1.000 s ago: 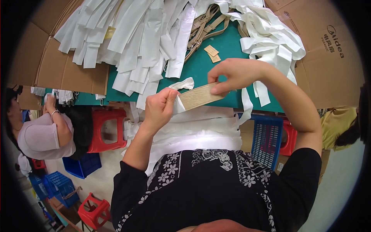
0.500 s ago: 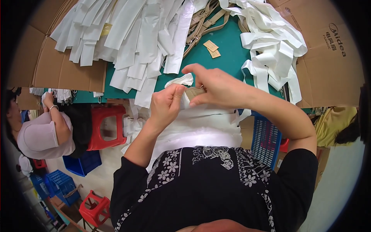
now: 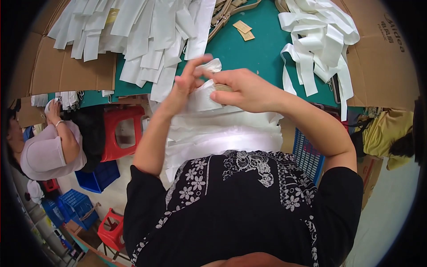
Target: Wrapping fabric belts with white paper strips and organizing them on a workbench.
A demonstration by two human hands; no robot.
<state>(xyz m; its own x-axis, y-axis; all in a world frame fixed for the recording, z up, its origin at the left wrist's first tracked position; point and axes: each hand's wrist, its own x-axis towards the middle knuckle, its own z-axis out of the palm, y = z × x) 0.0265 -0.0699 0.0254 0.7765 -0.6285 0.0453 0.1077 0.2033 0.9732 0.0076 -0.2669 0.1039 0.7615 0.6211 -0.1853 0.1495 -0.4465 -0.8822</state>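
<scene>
My right hand (image 3: 249, 91) pinches a rolled tan strap (image 3: 223, 88) between thumb and fingers. A white strip (image 3: 202, 96) wraps round the left side of the roll. Beside it, my left hand (image 3: 183, 86) has its fingers stretched apart and slightly blurred, close to the white strip; whether it touches the strip is hard to see. Just beyond the fingers lies a bunched white piece (image 3: 212, 66) at the table's near edge. More white strips (image 3: 222, 133) are spread across my lap.
Long white strips (image 3: 147, 40) cover the green table (image 3: 253, 53) at far left; a tangled white ribbon heap (image 3: 318, 40) lies at right. Tan straps (image 3: 227, 11) and two small tan cards (image 3: 243, 30) lie between. Cardboard (image 3: 75, 71) flanks both sides. A co-worker (image 3: 51, 151) sits left.
My left hand has gone from a closed grip to spread fingers. My right hand has closed its thumb and fingers on the roll, and the white strip now lies round it.
</scene>
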